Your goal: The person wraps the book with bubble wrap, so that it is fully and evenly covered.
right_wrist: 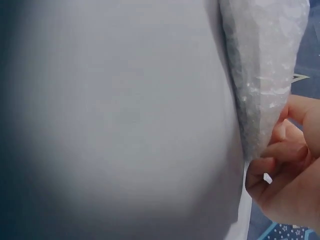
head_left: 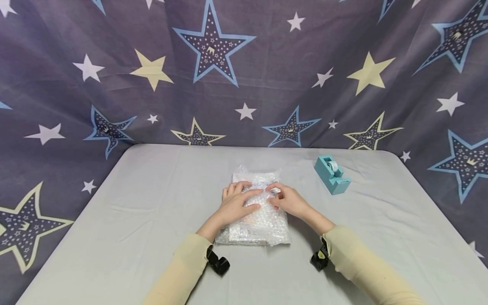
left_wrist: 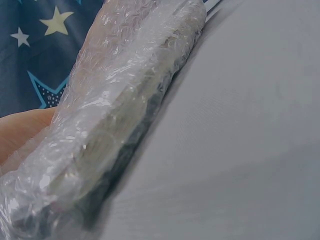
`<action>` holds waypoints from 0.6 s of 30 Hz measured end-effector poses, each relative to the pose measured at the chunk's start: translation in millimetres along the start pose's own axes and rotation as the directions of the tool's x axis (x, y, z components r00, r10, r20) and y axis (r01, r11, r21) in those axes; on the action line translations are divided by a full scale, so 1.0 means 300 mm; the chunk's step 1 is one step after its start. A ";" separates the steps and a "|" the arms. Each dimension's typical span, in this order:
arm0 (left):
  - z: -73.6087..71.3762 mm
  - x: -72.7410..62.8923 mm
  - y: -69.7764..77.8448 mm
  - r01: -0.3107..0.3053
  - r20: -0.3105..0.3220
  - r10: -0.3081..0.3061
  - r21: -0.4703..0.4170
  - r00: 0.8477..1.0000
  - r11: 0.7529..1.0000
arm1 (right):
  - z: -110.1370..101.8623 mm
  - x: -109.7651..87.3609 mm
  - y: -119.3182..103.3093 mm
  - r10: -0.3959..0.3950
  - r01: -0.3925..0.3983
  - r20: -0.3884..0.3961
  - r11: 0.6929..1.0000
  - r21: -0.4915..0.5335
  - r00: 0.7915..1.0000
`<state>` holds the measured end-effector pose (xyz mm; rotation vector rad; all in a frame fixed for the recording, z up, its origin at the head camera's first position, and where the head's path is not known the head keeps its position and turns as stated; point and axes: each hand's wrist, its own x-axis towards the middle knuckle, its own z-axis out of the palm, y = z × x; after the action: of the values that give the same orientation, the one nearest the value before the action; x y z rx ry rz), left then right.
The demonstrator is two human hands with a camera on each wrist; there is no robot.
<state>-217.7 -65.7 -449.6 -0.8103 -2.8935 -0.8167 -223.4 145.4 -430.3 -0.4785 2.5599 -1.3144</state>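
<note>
A flat rectangular package in clear bubble wrap [head_left: 263, 220] lies on the table, its contents blurred by the wrap. My left hand [head_left: 238, 203] rests on its upper left part, fingers spread and thumb extended towards the middle. On the upper right part, my right hand [head_left: 287, 201] touches the wrap, with forefinger and thumb apart and the other fingers curled under. Whether those fingers pinch a bit of the wrap I cannot tell. In the left wrist view the bubble wrap [left_wrist: 105, 110] covers a thick side edge. The right wrist view shows curled fingers [right_wrist: 280, 155] by the package's edge.
A teal tape dispenser [head_left: 331, 176] with a roll of clear tape [head_left: 333, 166] stands to the right, behind my right hand. A pale grey cloth [head_left: 152, 186] covers the table. Behind it hangs a dark curtain [head_left: 263, 84] with stars.
</note>
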 end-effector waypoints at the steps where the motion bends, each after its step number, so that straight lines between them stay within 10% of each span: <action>1: -0.001 0.000 0.000 -0.001 0.000 0.001 -0.002 1.000 1.000 | -0.001 0.002 0.002 0.001 -0.001 -0.004 1.000 -0.001 1.000; 18: 0.002 0.003 -0.003 0.003 0.000 -0.003 0.010 1.000 1.000 | -0.021 -0.010 0.014 -0.041 0.037 0.033 0.993 0.114 0.999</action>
<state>-218.9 -65.7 -450.4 -0.8058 -2.8975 -0.8016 -223.4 153.5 -429.9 -0.5271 2.4428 -1.4424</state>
